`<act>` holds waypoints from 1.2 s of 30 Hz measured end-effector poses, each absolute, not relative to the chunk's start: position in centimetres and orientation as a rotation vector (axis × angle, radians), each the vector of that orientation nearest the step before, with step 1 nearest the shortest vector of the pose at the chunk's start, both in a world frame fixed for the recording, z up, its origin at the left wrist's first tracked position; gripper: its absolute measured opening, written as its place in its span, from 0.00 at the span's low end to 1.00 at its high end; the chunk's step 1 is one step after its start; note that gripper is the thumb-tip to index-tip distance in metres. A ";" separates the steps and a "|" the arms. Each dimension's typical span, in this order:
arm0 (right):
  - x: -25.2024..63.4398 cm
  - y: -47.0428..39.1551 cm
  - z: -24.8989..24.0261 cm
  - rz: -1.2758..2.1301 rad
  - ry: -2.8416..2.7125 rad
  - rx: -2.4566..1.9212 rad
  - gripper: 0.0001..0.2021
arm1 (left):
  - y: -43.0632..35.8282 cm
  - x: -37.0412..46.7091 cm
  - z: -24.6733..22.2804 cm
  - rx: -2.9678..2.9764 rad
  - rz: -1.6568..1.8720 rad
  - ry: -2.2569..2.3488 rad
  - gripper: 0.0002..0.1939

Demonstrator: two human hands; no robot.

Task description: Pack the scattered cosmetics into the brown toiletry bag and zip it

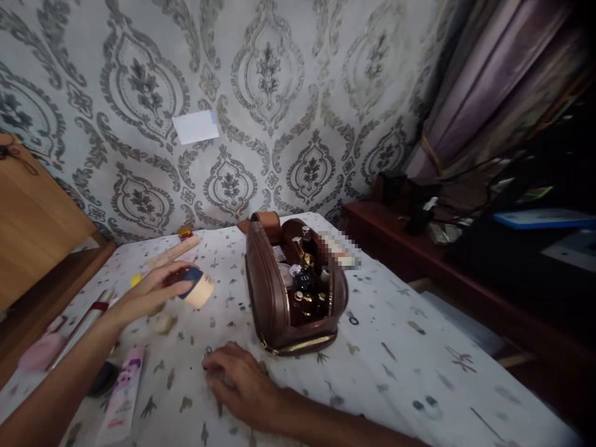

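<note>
My left hand (pixel 156 290) grips a small round jar (pixel 202 292) with a dark blue end and a cream end, tilted a little above the printed cloth. Loosely bent, the fingers of my right hand (pixel 244 385) rest on the cloth with the thumb apart and nothing visible in them. Beyond that hand stands a brown leather cosmetic bag (pixel 265 292), unzipped at the top. Several small bottles, among them a black bottle (pixel 305 279), stand upright inside it. Below my left forearm lie a white and pink squeeze tube (pixel 125 394) and a round black item (pixel 103 379).
A pink puff-like item (pixel 41 352) and slim sticks (pixel 84 323) lie at the left. Toward the wall are a long peach-coloured box (pixel 174 249) and a gold-lidded jar (pixel 185 232). A wooden panel (pixel 41 217) borders the left; a dark red table (pixel 377 239) stands right.
</note>
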State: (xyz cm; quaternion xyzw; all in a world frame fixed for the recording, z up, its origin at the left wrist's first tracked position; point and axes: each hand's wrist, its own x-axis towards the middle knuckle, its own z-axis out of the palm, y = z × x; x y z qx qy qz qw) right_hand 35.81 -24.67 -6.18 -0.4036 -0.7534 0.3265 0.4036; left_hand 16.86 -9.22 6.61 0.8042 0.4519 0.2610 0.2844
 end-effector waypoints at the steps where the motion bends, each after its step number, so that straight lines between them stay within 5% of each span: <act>1: 35.9 -24.7 -6.1 0.842 -1.890 -1.030 0.13 | -10.2 17.3 6.6 2.130 0.652 1.187 0.24; 9: 35.9 -24.5 -5.5 0.995 -1.632 -1.094 0.17 | -16.6 19.1 5.7 2.241 0.551 1.166 0.21; 16: 35.6 -24.0 -6.5 0.999 -1.516 -1.082 0.36 | -19.1 19.1 4.2 2.293 0.579 1.220 0.22; 26: 35.5 -23.3 -5.6 1.069 -1.411 -1.118 0.25 | -20.3 19.3 0.8 2.286 0.679 1.083 0.22; 36: 34.8 -24.4 -5.1 0.785 -1.677 -1.337 0.21 | -20.9 18.6 -0.3 2.171 0.735 1.096 0.18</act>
